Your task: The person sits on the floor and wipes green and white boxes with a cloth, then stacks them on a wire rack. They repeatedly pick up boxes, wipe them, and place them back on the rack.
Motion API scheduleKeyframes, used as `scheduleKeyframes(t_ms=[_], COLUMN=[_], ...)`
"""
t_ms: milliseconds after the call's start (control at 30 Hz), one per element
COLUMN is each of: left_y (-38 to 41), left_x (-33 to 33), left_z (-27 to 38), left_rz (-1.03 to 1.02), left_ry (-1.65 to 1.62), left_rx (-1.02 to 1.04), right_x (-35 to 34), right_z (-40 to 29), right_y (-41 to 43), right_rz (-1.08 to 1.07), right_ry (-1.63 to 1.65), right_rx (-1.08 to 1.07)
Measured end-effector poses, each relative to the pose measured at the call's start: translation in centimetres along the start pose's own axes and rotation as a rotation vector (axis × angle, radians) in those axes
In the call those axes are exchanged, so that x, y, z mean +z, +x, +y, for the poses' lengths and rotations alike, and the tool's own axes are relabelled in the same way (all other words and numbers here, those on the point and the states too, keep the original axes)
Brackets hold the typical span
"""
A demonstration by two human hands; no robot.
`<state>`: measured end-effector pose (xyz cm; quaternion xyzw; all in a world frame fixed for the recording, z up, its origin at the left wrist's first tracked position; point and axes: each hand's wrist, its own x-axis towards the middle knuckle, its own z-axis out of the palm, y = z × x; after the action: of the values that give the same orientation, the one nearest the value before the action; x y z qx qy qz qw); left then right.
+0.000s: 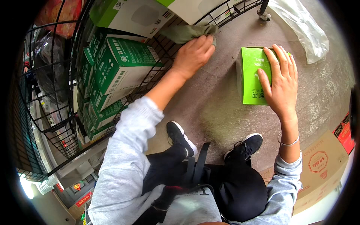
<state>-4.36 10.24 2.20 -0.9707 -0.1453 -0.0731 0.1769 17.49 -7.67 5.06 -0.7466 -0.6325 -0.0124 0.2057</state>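
Observation:
My left hand (194, 54) grips a crumpled grey-green cloth (185, 33) beside the wire shelf rack, in front of the white-and-green bulb cartons. My right hand (282, 74) lies over the far and right part of a bright green light bulb box (253, 76). Its thumb rests on the green face and its fingers are stretched toward the far right corner. The box's far right part is hidden under the hand. Whether the box touches the floor, I cannot tell.
Dark green-and-white bulb boxes (132, 52) are stacked in the black wire rack (52, 63). Larger white-and-green cartons (140, 14) sit farther along it. A rack caster (263, 15) and a clear plastic bag (305, 31) are on the floor (213, 92). A cardboard carton (323, 160) stands at right.

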Motion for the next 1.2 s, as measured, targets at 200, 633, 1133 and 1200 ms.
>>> scheduleKeyframes(t_ms=[200, 633, 1133, 1200], left_y=[-3.2, -12.1, -11.1, -12.7], left_x=[2.6, -5.5, -7.5, -7.6], left_z=[1.2, 1.5, -1.9, -1.4], left_rz=[-0.131, -0.576, -0.324, -0.457], left_ry=[0.158, -0.279, 0.015, -0.066], left_rx=[-0.076, -0.254, -0.072, -0.103], right_x=[-0.3, -0.2, -0.6, -0.7], right_z=[1.0, 0.6, 1.3, 1.5], right_y=[-0.8, -0.5, -0.9, -0.8], right_rz=[-0.005, -0.008, -0.006, -0.015], right_ry=[-0.009, 0.008, 0.036, 0.056], right_rx=[0.015, 0.015, 0.023, 0.024])
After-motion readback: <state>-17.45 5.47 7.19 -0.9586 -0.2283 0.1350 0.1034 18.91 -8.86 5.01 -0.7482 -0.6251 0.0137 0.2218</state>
